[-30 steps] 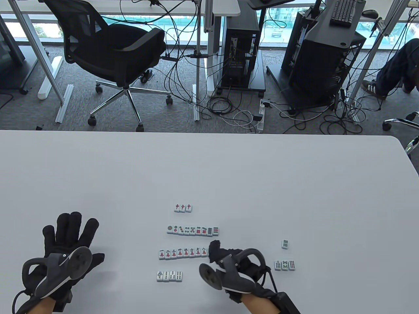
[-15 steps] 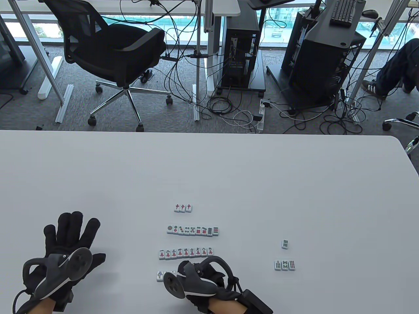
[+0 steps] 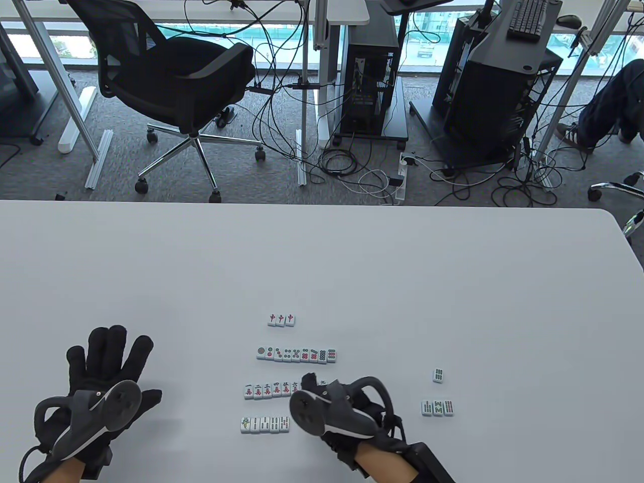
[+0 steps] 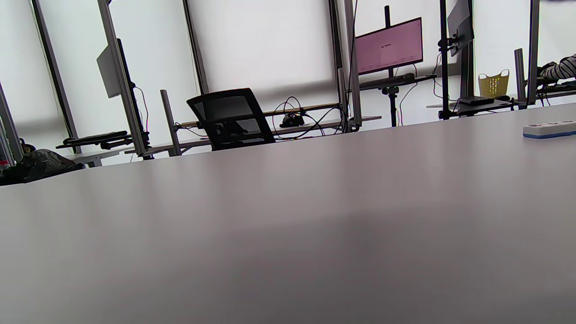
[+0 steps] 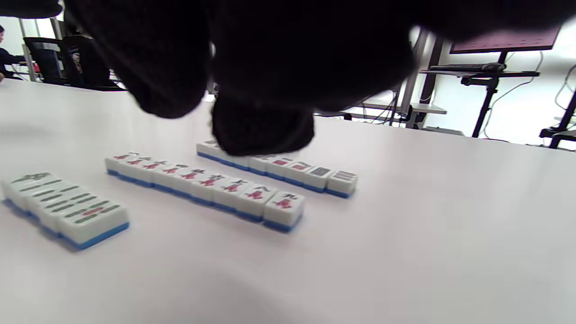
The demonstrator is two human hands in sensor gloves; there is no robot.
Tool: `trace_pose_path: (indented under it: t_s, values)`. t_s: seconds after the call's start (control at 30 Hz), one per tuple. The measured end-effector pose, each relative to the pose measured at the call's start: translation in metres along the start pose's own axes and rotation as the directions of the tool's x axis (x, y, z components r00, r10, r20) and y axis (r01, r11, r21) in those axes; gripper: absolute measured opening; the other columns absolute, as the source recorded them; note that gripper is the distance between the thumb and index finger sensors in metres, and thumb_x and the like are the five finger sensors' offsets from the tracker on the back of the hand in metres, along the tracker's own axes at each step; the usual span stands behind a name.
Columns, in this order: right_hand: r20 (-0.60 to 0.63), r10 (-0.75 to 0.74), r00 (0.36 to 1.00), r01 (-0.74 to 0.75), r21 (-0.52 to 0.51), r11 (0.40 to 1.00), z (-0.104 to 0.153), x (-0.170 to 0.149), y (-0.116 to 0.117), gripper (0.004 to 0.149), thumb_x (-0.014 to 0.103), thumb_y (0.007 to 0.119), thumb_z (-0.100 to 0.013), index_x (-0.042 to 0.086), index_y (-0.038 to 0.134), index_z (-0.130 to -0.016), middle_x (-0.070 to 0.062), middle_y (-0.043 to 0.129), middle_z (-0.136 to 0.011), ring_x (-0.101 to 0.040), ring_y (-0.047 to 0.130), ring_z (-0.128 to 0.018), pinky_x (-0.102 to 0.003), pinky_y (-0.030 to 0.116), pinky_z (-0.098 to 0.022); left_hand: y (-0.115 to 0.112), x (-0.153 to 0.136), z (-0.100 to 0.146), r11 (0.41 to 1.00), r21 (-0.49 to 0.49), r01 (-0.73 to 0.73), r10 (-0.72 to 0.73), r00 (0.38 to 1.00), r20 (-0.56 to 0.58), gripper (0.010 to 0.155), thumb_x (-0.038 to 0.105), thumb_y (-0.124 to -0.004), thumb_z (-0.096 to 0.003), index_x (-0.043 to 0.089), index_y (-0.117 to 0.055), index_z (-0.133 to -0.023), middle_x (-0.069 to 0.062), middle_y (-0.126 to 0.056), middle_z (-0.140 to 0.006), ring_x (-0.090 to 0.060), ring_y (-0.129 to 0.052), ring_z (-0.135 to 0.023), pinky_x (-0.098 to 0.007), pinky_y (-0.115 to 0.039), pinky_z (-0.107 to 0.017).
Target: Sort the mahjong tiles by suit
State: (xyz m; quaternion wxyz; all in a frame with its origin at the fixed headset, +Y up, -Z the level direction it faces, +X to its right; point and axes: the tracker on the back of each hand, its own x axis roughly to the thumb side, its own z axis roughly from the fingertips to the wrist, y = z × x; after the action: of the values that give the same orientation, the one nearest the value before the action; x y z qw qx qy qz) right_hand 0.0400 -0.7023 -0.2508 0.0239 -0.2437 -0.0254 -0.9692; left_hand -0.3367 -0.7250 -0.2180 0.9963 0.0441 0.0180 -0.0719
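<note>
My right hand (image 3: pixel 347 412) empty, fingers loosely curled, hovering above white blue-backed character tile row (image 5: pixel 204 184). Left hand (image 3: pixel 100 382) flat on table, spread. Bamboo tile row (image 3: pixel 265 424) holds five; four loose bamboo tiles (image 3: pixel 437 407) lie right. Next: reach right, pinch one.

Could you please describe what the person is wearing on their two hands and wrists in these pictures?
Both the left hand and the right hand wear black fabric gloves that cover the fingers fully. A dark grey tracker with a round disc face and a looped ring, much like a VR controller, is strapped to the back of each. A black box sits at the right wrist, with thin black cables running to it.
</note>
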Motion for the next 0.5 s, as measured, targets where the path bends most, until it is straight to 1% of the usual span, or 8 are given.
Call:
trace_pose_path:
  t_s: [0.07, 0.1, 0.17, 0.2, 0.27, 0.33, 0.4, 0.5]
  values:
    - [-0.076, 0.024, 0.997, -0.025, -0.013, 1.000, 0.004, -0.030, -0.011, 0.063, 0.036, 0.084, -0.039, 0.006, 0.070, -0.092, -0.005, 0.099, -0.045, -0.013, 0.092, -0.013, -0.029, 0.084, -0.010, 0.000, 0.000, 0.000, 1.000, -0.002, 0.002, -0.002, 1.000, 0.000, 0.092, 0.077, -0.058, -0.0293, 0.047, -0.016, -0.105, 0.006, -0.001, -0.116, -0.026, -0.005, -0.115, -0.057, -0.019, -0.084]
    - [-0.134, 0.042, 0.990, -0.046, -0.024, 0.999, 0.007, -0.048, -0.017, 0.063, 0.036, 0.084, -0.039, 0.006, 0.070, -0.092, -0.004, 0.099, -0.045, -0.013, 0.092, -0.013, -0.029, 0.084, -0.010, 0.000, 0.000, 0.000, 1.000, -0.002, 0.003, -0.003, 1.000, 0.000, 0.092, 0.077, -0.058, -0.0294, 0.047, -0.016, -0.105, 0.006, -0.001, -0.116, -0.026, -0.005, -0.115, -0.057, -0.019, -0.084]
    - [-0.194, 0.070, 0.978, -0.081, -0.048, 0.996, 0.011, -0.072, -0.023, 0.062, 0.036, 0.084, -0.039, 0.006, 0.071, -0.092, -0.004, 0.099, -0.044, -0.013, 0.092, -0.013, -0.029, 0.084, -0.010, 0.000, 0.000, 0.000, 1.000, -0.006, -0.004, 0.004, 1.000, -0.001, 0.092, 0.077, -0.058, -0.0295, 0.047, -0.016, -0.105, 0.006, -0.001, -0.116, -0.026, -0.005, -0.115, -0.057, -0.019, -0.084]
    - [-0.247, 0.097, 0.964, -0.117, -0.068, 0.991, 0.013, -0.088, -0.025, 0.061, 0.036, 0.084, -0.039, 0.007, 0.072, -0.091, -0.004, 0.099, -0.044, -0.013, 0.092, -0.013, -0.029, 0.083, -0.009, 0.000, 0.001, 0.000, 1.000, -0.008, -0.013, 0.013, 1.000, -0.002, 0.092, 0.077, -0.058, -0.0294, 0.047, -0.016, -0.105, 0.006, -0.001, -0.116, -0.027, -0.005, -0.115, -0.057, -0.019, -0.084]
    - [-0.318, 0.144, 0.937, -0.176, -0.074, 0.982, 0.017, -0.113, -0.024, 0.060, 0.036, 0.084, -0.039, 0.007, 0.073, -0.090, -0.004, 0.099, -0.043, -0.013, 0.092, -0.012, -0.029, 0.083, -0.009, -0.001, 0.001, 0.000, 1.000, -0.011, -0.018, 0.018, 1.000, -0.003, 0.092, 0.077, -0.058, -0.0294, 0.047, -0.016, -0.105, 0.006, -0.001, -0.115, -0.026, -0.005, -0.115, -0.057, -0.018, -0.084]
    - [-0.374, 0.183, 0.909, -0.203, -0.013, 0.979, 0.019, -0.138, -0.015, 0.060, 0.036, 0.083, -0.039, 0.007, 0.072, -0.090, -0.003, 0.099, -0.043, -0.012, 0.092, -0.012, -0.028, 0.083, -0.009, -0.002, 0.001, 0.000, 1.000, -0.017, -0.008, 0.008, 1.000, -0.003, 0.092, 0.077, -0.058, -0.0294, 0.047, -0.016, -0.105, 0.006, -0.001, -0.115, -0.027, -0.005, -0.115, -0.057, -0.019, -0.084]
    - [-0.411, 0.211, 0.887, -0.198, 0.075, 0.977, 0.021, -0.158, 0.001, 0.060, 0.036, 0.083, -0.039, 0.008, 0.072, -0.091, -0.003, 0.099, -0.044, -0.012, 0.092, -0.013, -0.028, 0.084, -0.009, -0.003, 0.001, 0.000, 1.000, -0.020, 0.000, 0.000, 1.000, -0.004, 0.092, 0.077, -0.058, -0.0293, 0.047, -0.016, -0.105, 0.006, -0.001, -0.115, -0.026, -0.005, -0.115, -0.057, -0.018, -0.084]
    - [-0.424, 0.246, 0.871, -0.194, 0.163, 0.967, 0.024, -0.175, 0.024, 0.059, 0.036, 0.083, -0.039, 0.013, 0.071, -0.092, -0.003, 0.099, -0.047, -0.013, 0.093, -0.016, -0.029, 0.084, -0.012, -0.003, 0.001, 0.000, 1.000, -0.021, 0.002, -0.002, 1.000, -0.007, 0.092, 0.077, -0.058, -0.0293, 0.047, -0.016, -0.105, 0.006, -0.001, -0.115, -0.026, -0.005, -0.115, -0.057, -0.018, -0.084]
